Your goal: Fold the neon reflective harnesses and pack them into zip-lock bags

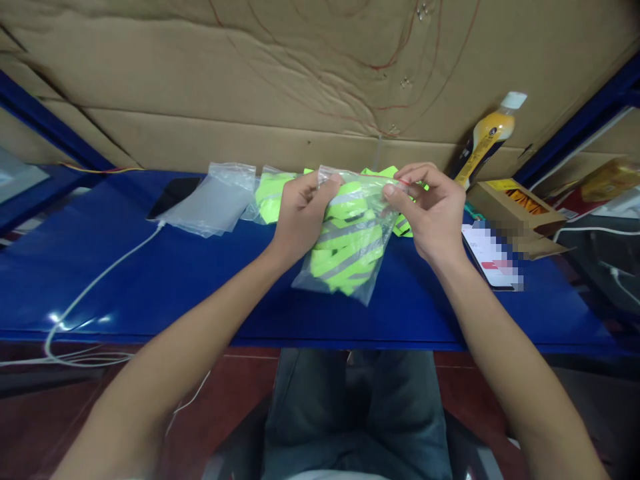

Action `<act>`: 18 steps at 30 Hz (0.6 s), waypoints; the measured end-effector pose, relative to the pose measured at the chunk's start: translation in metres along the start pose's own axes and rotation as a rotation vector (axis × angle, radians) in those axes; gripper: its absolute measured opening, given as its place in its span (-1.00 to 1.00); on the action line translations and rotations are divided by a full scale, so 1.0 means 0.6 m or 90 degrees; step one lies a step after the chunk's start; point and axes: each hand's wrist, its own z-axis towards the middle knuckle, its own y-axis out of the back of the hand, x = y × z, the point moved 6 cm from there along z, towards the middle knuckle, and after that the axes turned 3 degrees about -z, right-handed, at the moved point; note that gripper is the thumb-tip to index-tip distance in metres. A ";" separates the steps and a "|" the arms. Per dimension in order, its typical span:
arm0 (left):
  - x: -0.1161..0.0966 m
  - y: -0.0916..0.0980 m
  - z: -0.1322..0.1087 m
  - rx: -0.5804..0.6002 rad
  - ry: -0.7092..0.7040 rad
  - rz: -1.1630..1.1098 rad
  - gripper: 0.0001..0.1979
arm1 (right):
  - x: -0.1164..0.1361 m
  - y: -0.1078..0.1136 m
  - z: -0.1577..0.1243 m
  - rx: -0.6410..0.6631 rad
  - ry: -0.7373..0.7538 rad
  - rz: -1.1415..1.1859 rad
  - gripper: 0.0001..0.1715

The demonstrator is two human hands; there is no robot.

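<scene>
**Item 1.** Clear plastic bag [350, 263], packed with folded yellow-green strips [345, 233] that carry grey reflective bands. It is held just above the blue worktop [200, 287], about midway along it. The lower corner hangs toward the near edge and the mouth points toward the back edge.

**Item 2.** Left hand [300, 217]. Thumb and fingers are pressed together, pinching the left part of the bag's mouth.

**Item 3.** Right hand [435, 210]. Thumb and forefinger pinch the right part of the mouth; the other fingers are curled.

**Surroundings.**
- Empty clear bags [215, 200] lie toward the back edge, left of the hands.
- Loose yellow-green pieces [270, 193] lie just behind the hands.
- A drink bottle [487, 137] and an open cardboard box [515, 207] sit near the back right corner.
- A phone [493, 257] lies just beside the right wrist.
- A white cable [100, 280] trails off the near left edge.

**Risk notes (judgement).**
- The film is thin and slick, so if either pinch weakens, the loaded bag could sag or drop onto the worktop.
- Opposed pulling at the mouth could stretch or tear the film.
- The bulky fill could push up and catch in the mouth.
- A wide movement of the right forearm could knock the phone.
</scene>
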 end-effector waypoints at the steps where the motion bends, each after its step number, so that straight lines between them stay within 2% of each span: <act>1: -0.003 0.000 0.000 0.009 -0.022 0.005 -0.51 | -0.006 0.001 0.001 0.007 -0.014 0.014 -0.45; 4: -0.005 -0.002 -0.001 0.031 -0.082 0.029 -0.55 | -0.021 0.003 0.002 0.023 -0.075 0.050 -0.43; 6: 0.003 -0.001 -0.002 0.024 -0.092 0.046 -0.57 | -0.029 0.004 -0.001 0.010 -0.114 0.063 -0.41; 11: 0.031 0.015 -0.007 -0.070 -0.078 0.029 -0.53 | -0.045 -0.009 -0.017 0.029 -0.236 0.068 -0.38; 14: 0.025 0.019 -0.009 -0.108 -0.111 0.043 -0.47 | -0.044 -0.013 -0.021 0.034 -0.263 0.105 -0.41; 18: 0.018 0.018 -0.008 -0.094 -0.119 0.048 -0.54 | -0.050 -0.011 -0.017 0.032 -0.281 0.133 -0.48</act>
